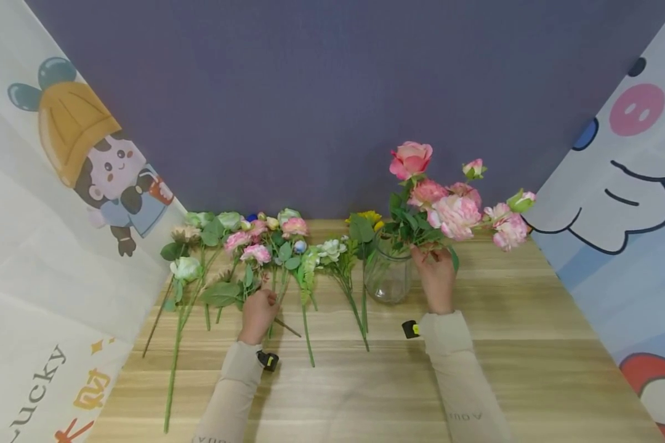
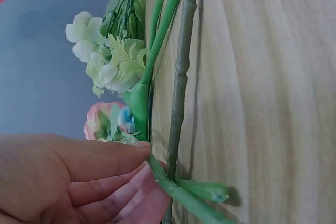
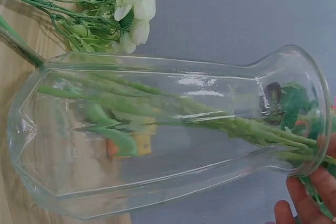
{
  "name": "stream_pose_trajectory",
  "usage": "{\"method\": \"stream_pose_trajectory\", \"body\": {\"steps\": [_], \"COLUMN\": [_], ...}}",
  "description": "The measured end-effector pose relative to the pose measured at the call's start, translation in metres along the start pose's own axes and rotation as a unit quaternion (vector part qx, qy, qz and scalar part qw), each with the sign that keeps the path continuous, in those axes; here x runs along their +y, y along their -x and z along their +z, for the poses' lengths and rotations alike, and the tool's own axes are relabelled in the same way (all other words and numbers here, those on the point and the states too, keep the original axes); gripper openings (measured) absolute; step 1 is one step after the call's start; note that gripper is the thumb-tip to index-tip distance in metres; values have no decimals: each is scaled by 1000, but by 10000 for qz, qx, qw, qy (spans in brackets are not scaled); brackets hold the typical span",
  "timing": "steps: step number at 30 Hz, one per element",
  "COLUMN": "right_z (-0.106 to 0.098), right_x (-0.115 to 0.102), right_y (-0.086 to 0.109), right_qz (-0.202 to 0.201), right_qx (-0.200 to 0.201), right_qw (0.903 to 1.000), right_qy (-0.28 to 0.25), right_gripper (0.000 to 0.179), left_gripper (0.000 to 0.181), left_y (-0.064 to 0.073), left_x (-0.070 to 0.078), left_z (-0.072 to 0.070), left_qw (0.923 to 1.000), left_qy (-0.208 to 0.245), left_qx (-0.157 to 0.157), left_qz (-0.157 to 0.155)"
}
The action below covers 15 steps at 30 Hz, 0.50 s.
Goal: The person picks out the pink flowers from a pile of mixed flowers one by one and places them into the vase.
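Observation:
My left hand (image 1: 258, 315) is among the artificial flowers lying on the left of the table. In the left wrist view, its thumb and fingers pinch a green flower stem (image 2: 191, 201) that crosses a brownish stem (image 2: 180, 90). A clear glass vase (image 1: 389, 286) stands upright right of centre, with several green stems (image 3: 210, 121) slanting inside it. Pink artificial flowers (image 1: 455, 216) rise from its mouth and lean right. Beside the rim, my right hand (image 1: 436, 280) holds the stems between its fingers; part of that grip lies beyond the right wrist view's edge.
Loose pink flowers (image 1: 256, 253), a pale rose (image 1: 186, 269) and white flowers (image 1: 331, 249) lie left of the vase, stems toward me. A yellow flower (image 1: 371, 216) is behind it. A dark panel (image 1: 332, 111) closes the back of the wooden table (image 1: 343, 394); printed panels flank it.

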State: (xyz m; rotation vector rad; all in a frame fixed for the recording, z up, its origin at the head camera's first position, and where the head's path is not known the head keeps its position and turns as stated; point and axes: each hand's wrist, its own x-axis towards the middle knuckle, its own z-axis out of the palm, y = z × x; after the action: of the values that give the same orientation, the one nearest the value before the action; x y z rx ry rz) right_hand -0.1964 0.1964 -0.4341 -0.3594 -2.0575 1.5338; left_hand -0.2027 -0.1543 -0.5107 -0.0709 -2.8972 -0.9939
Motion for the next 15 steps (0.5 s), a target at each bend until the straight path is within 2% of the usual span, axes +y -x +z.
{"method": "stream_pose_trajectory", "body": {"steps": [4,9,15], "right_z": [0,1,-1], "right_x": [0,2,2], "right_y": [1,2,4], "right_qz": [178,143,352], "right_qx": [-10,-38,-217], "right_qw": [9997,9987,9985], "right_qy": [-168,-493,-351], "right_gripper": [24,29,41], "left_gripper": [10,3,15], "left_y": [-2,-3,-3], "left_x": [-2,-3,-2], "left_z": [2,3,1], "left_qw": [9999,9998,9992], "left_qy": [24,31,67], "left_qx": [-104,-217,-314], "left_qz": [55,39,-245]}}
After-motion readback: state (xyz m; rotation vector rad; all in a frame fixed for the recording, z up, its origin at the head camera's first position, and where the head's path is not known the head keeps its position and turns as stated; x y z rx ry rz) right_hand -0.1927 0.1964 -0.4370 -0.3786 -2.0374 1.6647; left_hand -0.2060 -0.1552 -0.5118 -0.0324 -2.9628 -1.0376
